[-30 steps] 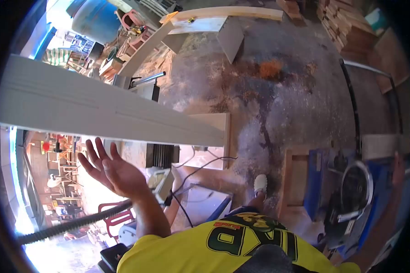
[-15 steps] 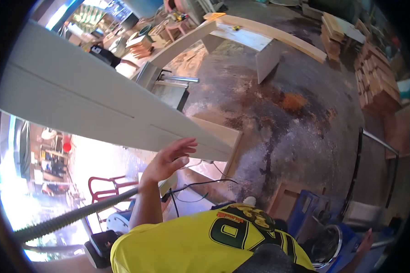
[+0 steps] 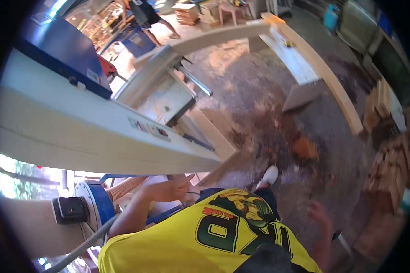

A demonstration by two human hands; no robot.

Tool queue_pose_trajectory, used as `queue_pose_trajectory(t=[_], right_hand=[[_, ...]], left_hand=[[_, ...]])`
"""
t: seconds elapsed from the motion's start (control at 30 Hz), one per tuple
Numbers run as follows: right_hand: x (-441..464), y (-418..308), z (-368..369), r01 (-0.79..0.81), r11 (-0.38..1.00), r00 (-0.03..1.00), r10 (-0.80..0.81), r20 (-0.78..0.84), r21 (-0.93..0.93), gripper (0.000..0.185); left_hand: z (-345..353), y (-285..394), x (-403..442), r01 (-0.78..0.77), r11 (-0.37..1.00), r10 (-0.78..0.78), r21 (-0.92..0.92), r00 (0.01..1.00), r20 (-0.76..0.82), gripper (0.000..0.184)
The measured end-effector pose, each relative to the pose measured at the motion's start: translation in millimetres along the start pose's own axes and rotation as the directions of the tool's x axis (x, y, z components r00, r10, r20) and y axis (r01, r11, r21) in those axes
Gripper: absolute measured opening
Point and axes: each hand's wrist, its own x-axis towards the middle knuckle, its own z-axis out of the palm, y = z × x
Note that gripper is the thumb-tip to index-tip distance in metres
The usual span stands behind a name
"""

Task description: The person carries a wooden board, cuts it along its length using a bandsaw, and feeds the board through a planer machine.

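Note:
My left hand [image 3: 171, 188] is just below the lower edge of a long white machine body [image 3: 95, 136], its fingers stretched out and nothing seen in it. Whether it touches the machine I cannot tell. A label and a small switch box [image 3: 160, 132] sit on the machine's side. My right hand [image 3: 320, 215] hangs low to the right over the floor, blurred, with fingers loosely apart and nothing visible in them. Below my left forearm runs a grey ribbed hose [image 3: 84, 245], beside a blue-rimmed round housing [image 3: 95, 204].
A saw table [image 3: 161, 100] with a metal rail stands beyond the machine. Long boards [image 3: 323, 68] form a frame around the floor [image 3: 259, 113]. Stacked wood [image 3: 387, 173] lies at right. Another person [image 3: 146, 16] stands at the far left. A white shoe [image 3: 269, 175] shows below me.
The view has shifted and turned, bringing the machine's switch side and the blue box into sight. My left hand has dropped below the machine's edge; my right hand shows nearer my body.

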Motion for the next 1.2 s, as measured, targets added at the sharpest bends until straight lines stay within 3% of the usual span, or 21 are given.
queue_pose_trajectory(t=[0.03,0.07,0.1,0.13,0.17,0.23,0.3,0.33,0.43,0.53,0.6,0.7,0.77,0.83,0.9,0.93,1.0,1.03,1.1,1.17,1.2], right_hand=[[64,-41,-13,0.213,0.935,0.975,-0.221,0.002,-0.285,0.061],[109,-90,-37,0.216,0.905,0.976,-0.195,0.094,-0.366,0.069],[165,-125,-44,0.423,0.784,0.902,-0.411,0.131,-0.454,0.068],[192,-188,-40,0.506,0.621,0.838,-0.519,0.169,-0.599,0.066],[185,-267,-25,0.436,0.694,0.881,-0.459,0.115,-0.573,0.063],[236,-353,-19,0.631,0.546,0.761,-0.575,0.301,-0.552,0.061],[271,-421,-10,0.776,0.392,0.607,-0.677,0.417,-0.494,0.062],[283,-446,-10,0.786,0.362,0.594,-0.669,0.448,-0.501,0.062],[335,-513,-8,0.784,0.333,0.615,-0.528,0.586,-0.523,0.062],[409,-543,-40,0.709,0.316,0.697,-0.450,0.559,-0.630,0.059],[455,-551,-75,0.664,0.314,0.739,-0.415,0.530,-0.679,0.059],[507,-561,-134,0.594,0.402,0.803,-0.344,0.487,-0.697,0.058],[527,-595,-155,0.534,0.417,0.845,-0.281,0.455,-0.735,0.062],[558,-628,-168,0.469,0.424,0.883,-0.223,0.413,-0.775,0.065],[602,-667,-171,0.595,0.357,0.787,-0.438,0.434,-0.720,0.071],[626,-691,-168,0.624,0.283,0.753,-0.466,0.465,-0.728,0.081],[684,-740,-152,0.658,0.146,0.671,-0.559,0.487,-0.739,0.084],[712,-762,-144,0.652,0.031,0.599,-0.633,0.490,-0.758,0.088],[774,-811,-122,0.725,-0.019,0.536,-0.612,0.582,-0.688,0.094],[830,-843,-104,0.697,-0.147,0.523,-0.565,0.638,-0.702,0.095],[847,-854,-97,0.719,-0.257,0.432,-0.563,0.705,-0.646,0.095]], left_hand=[[-2,1,19,-0.003,1.000,0.003,-0.002,0.999,-0.042,0.076],[-3,1,40,0.008,1.000,-0.009,-0.002,0.996,-0.088,0.074],[0,0,57,0.031,0.999,-0.032,-0.014,0.992,-0.125,0.072],[2,4,69,-0.087,0.996,0.090,0.024,0.981,-0.171,0.072],[4,9,81,-0.200,0.977,0.211,0.072,0.954,-0.214,0.071],[-4,40,116,-0.006,0.998,-0.019,-0.061,0.916,-0.400,0.069],[-25,65,151,-0.015,0.983,-0.066,-0.182,0.900,-0.431,0.072],[-41,73,174,-0.166,0.982,0.096,-0.094,0.857,-0.505,0.074],[-100,114,225,-0.202,0.910,-0.017,-0.361,0.853,-0.521,0.077],[-176,106,303,-0.260,0.953,0.132,-0.155,0.817,-0.561,0.078],[-238,88,369,-0.265,0.955,0.141,-0.131,0.798,-0.586,0.078],[-342,135,387,-0.197,0.939,-0.029,-0.281,0.769,-0.638,0.073],[-390,95,445,-0.267,0.937,0.003,-0.226,0.652,-0.758,0.070],[-438,81,456,-0.289,0.907,-0.052,-0.307,0.646,-0.762,0.067],[-465,64,481,-0.318,0.873,-0.097,-0.369,0.629,-0.772,0.065],[-478,55,493,-0.364,0.820,-0.188,-0.442,0.558,-0.808,0.063],[-504,47,508,-0.578,0.537,-0.406,-0.614,0.461,-0.789,0.067],[-515,48,515,-0.588,0.535,-0.422,-0.607,0.437,-0.795,0.067],[-531,52,533,-0.835,0.109,-0.717,-0.539,0.310,-0.624,0.080],[-533,54,561,-0.898,0.088,-0.806,-0.431,0.190,-0.561,0.089],[-534,59,567,-0.937,0.036,-0.881,-0.346,0.134,-0.454,0.091]])
